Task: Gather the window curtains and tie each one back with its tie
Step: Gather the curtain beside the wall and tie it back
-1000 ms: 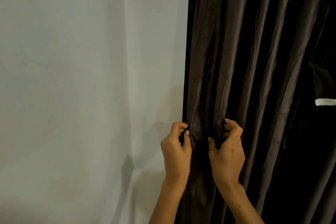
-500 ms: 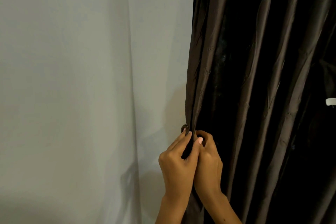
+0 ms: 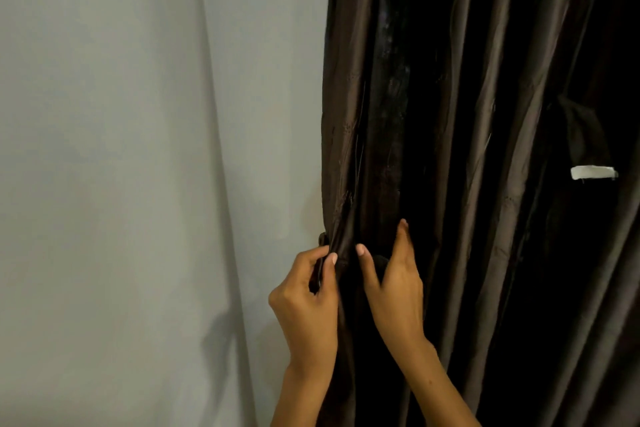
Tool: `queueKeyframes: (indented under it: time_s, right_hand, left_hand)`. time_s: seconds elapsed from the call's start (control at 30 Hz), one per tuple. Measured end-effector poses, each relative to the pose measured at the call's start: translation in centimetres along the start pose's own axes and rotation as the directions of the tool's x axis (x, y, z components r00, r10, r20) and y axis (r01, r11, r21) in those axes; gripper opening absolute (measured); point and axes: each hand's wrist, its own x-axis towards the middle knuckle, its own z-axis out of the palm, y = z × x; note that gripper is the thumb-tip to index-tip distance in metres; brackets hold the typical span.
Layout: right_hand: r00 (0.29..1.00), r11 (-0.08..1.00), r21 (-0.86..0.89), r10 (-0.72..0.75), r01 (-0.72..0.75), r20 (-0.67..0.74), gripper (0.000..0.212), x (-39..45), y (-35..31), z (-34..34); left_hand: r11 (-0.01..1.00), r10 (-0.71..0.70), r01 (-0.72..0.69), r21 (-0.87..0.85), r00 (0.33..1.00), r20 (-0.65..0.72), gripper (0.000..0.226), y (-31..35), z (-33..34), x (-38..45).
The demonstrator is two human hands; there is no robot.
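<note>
A dark brown curtain [image 3: 485, 114] hangs in long folds over the right half of the view. My left hand [image 3: 304, 302] pinches the curtain's left edge between thumb and fingers, next to a small dark knob [image 3: 322, 238] on the wall. My right hand [image 3: 394, 284] lies against the folds just to the right, thumb and fingers spread, with a dark bunch of fabric between thumb and palm. At the right a dark strap with a white tag [image 3: 593, 172] hangs among the folds.
A pale grey wall [image 3: 138, 149] fills the left half, with a corner line running down it and the shadow of my arm low on it.
My hands were pressed together at the curtain's edge half a second ago. Now the right hand has moved right and opened its fingers across the folds. The left hand stays at the edge.
</note>
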Motion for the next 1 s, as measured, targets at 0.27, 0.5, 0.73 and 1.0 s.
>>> queueKeyframes:
  time_s: [0.27,0.5,0.73,1.0]
  right_hand:
    - [0.896,0.737,0.555,0.156,-0.386,0.415,0.092,3.6,1.3,1.3]
    - [0.996,0.841,0.535,-0.083,0.085,-0.027,0.023,1.7,1.4,-0.3]
    - [0.92,0.875,0.293,-0.339,0.386,-0.198,0.026,0.2,2.3,-2.0]
    - [0.879,0.804,0.416,-0.476,0.425,0.022,0.03,-0.8,3.5,-2.6]
  left_hand:
    - [0.995,-0.067,0.072,0.066,0.995,-0.073,0.017,1.4,-0.1,-0.3]
    - [0.984,-0.064,0.093,0.151,0.98,-0.187,0.017,2.4,0.8,-1.1]
    - [0.979,-0.062,0.101,0.177,0.975,-0.213,0.02,4.5,2.9,-2.9]
    - [0.988,-0.065,0.089,0.127,0.982,-0.178,0.021,5.9,3.8,-5.1]
